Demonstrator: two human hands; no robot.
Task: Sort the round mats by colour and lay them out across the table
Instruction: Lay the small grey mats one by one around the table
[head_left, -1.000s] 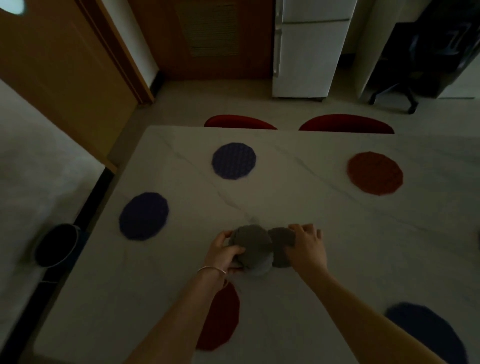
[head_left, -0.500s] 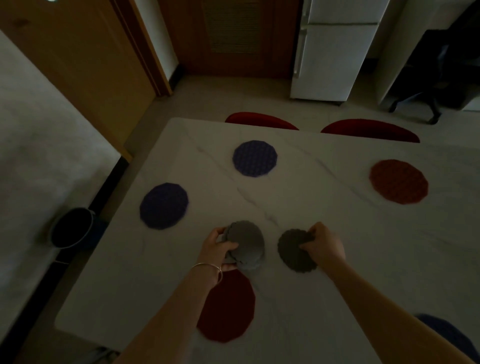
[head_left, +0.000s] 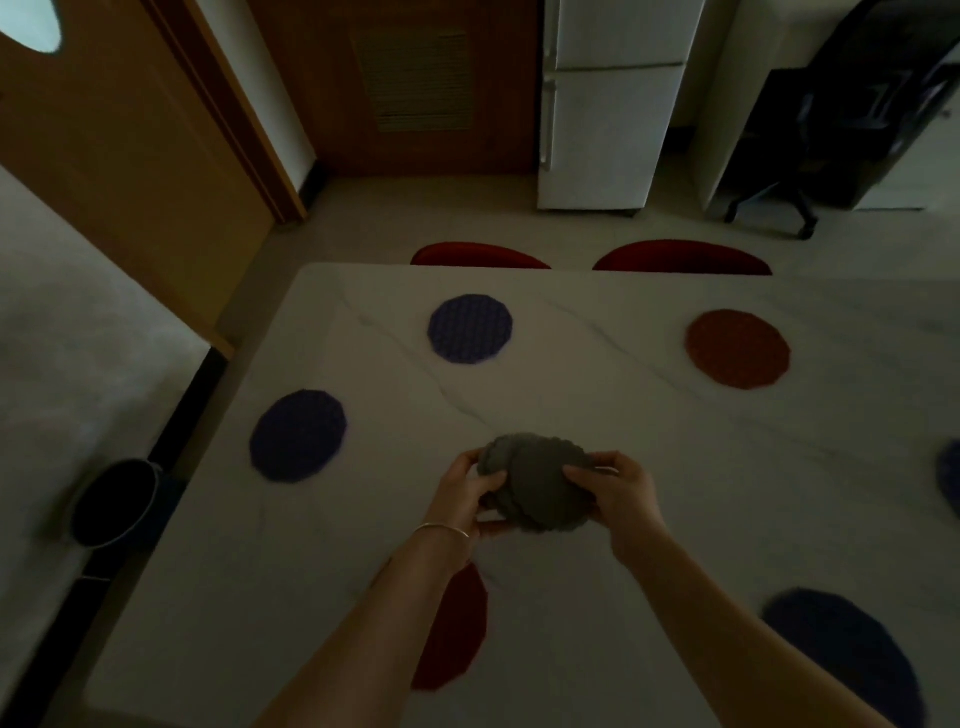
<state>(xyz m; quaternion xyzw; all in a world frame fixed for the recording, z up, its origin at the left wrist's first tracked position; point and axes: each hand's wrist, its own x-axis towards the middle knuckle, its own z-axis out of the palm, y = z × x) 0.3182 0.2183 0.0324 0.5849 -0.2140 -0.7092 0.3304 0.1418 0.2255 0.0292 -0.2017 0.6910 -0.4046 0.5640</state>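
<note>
- While both hands meet over the middle of the counter (head_left: 649, 457), they share one stack of grey mats (head_left: 535, 488); the stack is raised slightly off the pale marble-look surface, near the person's edge
- left hand (head_left: 467, 499): grip closed on the stack's left rim, thumb across the top face, fingers curled beneath; a thin bangle (head_left: 447, 530) circles the wrist
- right hand (head_left: 618, 491): grip pinching the stack's right rim, thumb on top, fingers wrapped behind the edge
- grey mats fanned unevenly, scalloped rims offset from one another; exact count cannot be told in the dim light
- far blue mat (head_left: 470, 328) lies flat toward the far side, left of centre; patterned weave visible
- left blue mat (head_left: 298, 436) lies flat near the left edge, well apart from the hands
- orange-red mat (head_left: 737, 356) lies flat at far right
- dark red mat (head_left: 457, 634) lies flat at the near edge, partly covered by the left forearm
- near blue mat (head_left: 841, 654) lies at near right, partly behind the right forearm; another blue mat sliver (head_left: 950, 483) shows at the right frame edge
- two red chair backs (head_left: 680, 257) sit just beyond the far edge; white fridge (head_left: 608, 104) stands behind them; dark round bin (head_left: 114, 504) on the floor at left; black office chair (head_left: 831, 145) at far right; wooden door (head_left: 119, 145) at upper left
</note>
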